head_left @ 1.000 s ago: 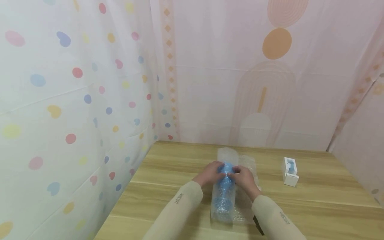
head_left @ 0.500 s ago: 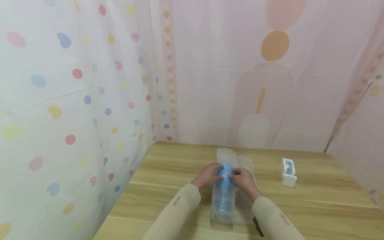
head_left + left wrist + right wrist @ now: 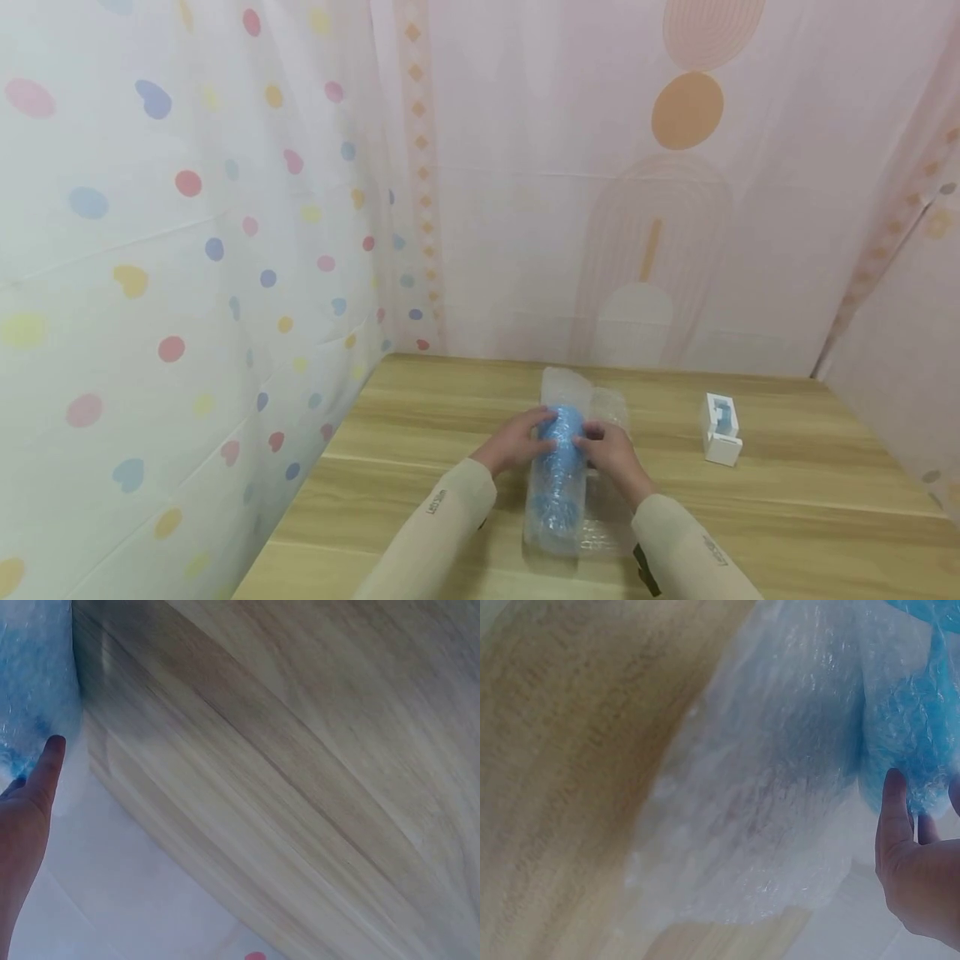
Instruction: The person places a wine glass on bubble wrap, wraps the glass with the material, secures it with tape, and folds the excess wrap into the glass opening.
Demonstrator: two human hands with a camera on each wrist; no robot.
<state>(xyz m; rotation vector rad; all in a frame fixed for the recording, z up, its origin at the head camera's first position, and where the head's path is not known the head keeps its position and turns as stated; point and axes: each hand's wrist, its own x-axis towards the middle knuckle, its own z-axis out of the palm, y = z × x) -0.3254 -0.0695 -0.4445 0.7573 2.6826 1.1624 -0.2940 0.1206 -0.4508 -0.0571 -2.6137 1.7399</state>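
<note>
Head view: bubble wrap (image 3: pixel 564 387) obscures blue object (image 3: pixel 564 433).

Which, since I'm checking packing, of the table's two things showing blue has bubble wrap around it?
The blue object between the left hand and right hand: bubble wrap covers it, while the white item with blue inside sits unwrapped.

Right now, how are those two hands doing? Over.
Left hand, right hand: holding opposite sides of the wrapped blue object. Loose bubble wrap to its right. White box farther right, seemingly out of the way.
</note>
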